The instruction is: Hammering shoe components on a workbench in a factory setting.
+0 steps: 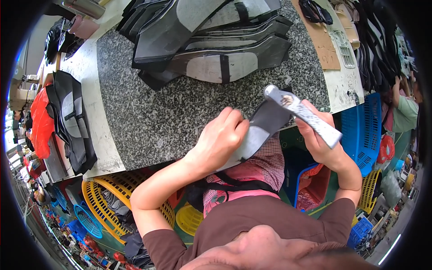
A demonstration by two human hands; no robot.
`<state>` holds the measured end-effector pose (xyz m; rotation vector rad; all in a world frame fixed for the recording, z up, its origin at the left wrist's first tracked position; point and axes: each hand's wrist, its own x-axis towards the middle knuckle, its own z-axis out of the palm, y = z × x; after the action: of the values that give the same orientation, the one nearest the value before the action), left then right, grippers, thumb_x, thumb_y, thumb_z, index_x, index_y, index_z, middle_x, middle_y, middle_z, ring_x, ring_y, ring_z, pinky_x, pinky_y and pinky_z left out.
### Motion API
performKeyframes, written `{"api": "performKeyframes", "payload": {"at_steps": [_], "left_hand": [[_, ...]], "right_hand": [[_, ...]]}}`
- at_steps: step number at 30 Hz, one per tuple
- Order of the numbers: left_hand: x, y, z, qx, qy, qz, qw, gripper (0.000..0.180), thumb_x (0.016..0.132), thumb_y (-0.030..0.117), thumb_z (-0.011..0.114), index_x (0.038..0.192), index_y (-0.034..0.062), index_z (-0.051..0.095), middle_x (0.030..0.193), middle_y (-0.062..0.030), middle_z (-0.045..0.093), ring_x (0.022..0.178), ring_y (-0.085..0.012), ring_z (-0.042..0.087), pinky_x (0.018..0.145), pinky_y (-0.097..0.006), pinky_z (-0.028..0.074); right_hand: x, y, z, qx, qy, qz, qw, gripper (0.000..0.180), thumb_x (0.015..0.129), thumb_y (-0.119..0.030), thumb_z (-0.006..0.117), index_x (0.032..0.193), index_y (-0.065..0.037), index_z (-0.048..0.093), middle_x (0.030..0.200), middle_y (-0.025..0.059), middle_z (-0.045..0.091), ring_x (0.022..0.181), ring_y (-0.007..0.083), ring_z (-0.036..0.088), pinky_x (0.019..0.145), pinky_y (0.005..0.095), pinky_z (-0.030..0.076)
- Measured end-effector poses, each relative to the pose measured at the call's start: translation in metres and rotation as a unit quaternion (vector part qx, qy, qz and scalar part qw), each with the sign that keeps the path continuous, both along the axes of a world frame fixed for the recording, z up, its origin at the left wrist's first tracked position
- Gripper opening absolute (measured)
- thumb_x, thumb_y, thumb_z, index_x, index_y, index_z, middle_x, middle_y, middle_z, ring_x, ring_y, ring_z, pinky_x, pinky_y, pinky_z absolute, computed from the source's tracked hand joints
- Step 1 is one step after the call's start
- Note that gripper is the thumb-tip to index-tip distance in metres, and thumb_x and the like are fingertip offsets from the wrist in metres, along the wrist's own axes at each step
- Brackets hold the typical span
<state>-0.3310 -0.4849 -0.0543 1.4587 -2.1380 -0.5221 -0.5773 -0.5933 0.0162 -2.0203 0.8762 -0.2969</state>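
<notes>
— Doing what with the right hand [318, 135]?
— Gripping a hammer [310, 116], wrapping around it just below the silvery head. Hiding most of the handle that way.
— And with the left hand [221, 137]?
— Curling the fingers in at the side of a piece [257, 137]. Touching it, but not managing to tell from here whether pinching or only pressing.
— Working with both hands together?
— No, holding them apart, leaving the piece partly visible between.
— Lying where, that piece?
— Resting at the near edge of the slab [135, 117], jutting out over the pink apron [265, 164]. Showing dark at the far end and pale grey nearer the left hand.
— Touching it with the hammer?
— Overlapping its far end from above; not making out whether touching or hovering.
— Facing what across the slab?
— Looking at a stack [225, 58] of grey and black pieces. Spotting a smaller pile [74, 117] on the left, too, beside a red bag [40, 121].
— Noticing anything lower down?
— Seeing a yellow basket [96, 198] at the left and a blue crate [362, 130] at the right.
</notes>
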Motion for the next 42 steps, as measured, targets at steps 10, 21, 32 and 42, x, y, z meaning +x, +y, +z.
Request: {"api": "performKeyframes", "payload": {"at_steps": [10,21,32,42], "left_hand": [[-0.008,-0.025,0.008,0.218,0.182,0.096,0.954,0.012,0.089,0.007,0.078,0.098,-0.0003,0.077,0.086,-0.0131,0.067,0.077,-0.0307,0.067,0.067,-0.039,0.055],[-0.019,-0.010,0.003,-0.028,-0.080,-0.027,0.996,0.048,0.072,0.000,0.067,0.119,-0.0117,0.067,0.098,-0.0140,0.058,0.090,-0.0288,0.059,0.072,-0.036,0.057],[-0.024,0.002,-0.003,-0.060,-0.112,0.016,0.992,0.039,0.074,0.004,0.068,0.112,-0.0074,0.069,0.096,-0.0123,0.061,0.088,-0.0264,0.061,0.070,-0.033,0.056],[-0.008,0.013,-0.005,0.041,0.129,0.133,0.982,0.019,0.080,0.004,0.083,0.097,0.0017,0.076,0.089,-0.0107,0.066,0.078,-0.0286,0.064,0.069,-0.040,0.055]], "right_hand": [[-0.015,-0.012,-0.030,0.055,0.076,-0.001,0.996,0.015,0.105,-0.015,0.060,0.105,-0.001,0.057,0.071,0.0190,0.056,0.064,0.0433,0.054,0.061,0.0401,0.047],[-0.023,-0.006,-0.028,0.001,0.071,0.064,0.995,0.019,0.092,-0.003,0.066,0.108,-0.001,0.057,0.075,0.0192,0.059,0.069,0.0423,0.065,0.061,0.0404,0.052],[-0.007,-0.007,-0.020,-0.013,0.089,0.067,0.994,0.012,0.093,0.000,0.066,0.101,0.001,0.058,0.073,0.0205,0.059,0.073,0.0444,0.067,0.061,0.0430,0.051],[0.008,-0.007,-0.020,0.079,0.085,0.068,0.991,0.017,0.100,-0.014,0.065,0.098,0.000,0.056,0.066,0.0172,0.055,0.063,0.0414,0.062,0.059,0.0402,0.047]]}}
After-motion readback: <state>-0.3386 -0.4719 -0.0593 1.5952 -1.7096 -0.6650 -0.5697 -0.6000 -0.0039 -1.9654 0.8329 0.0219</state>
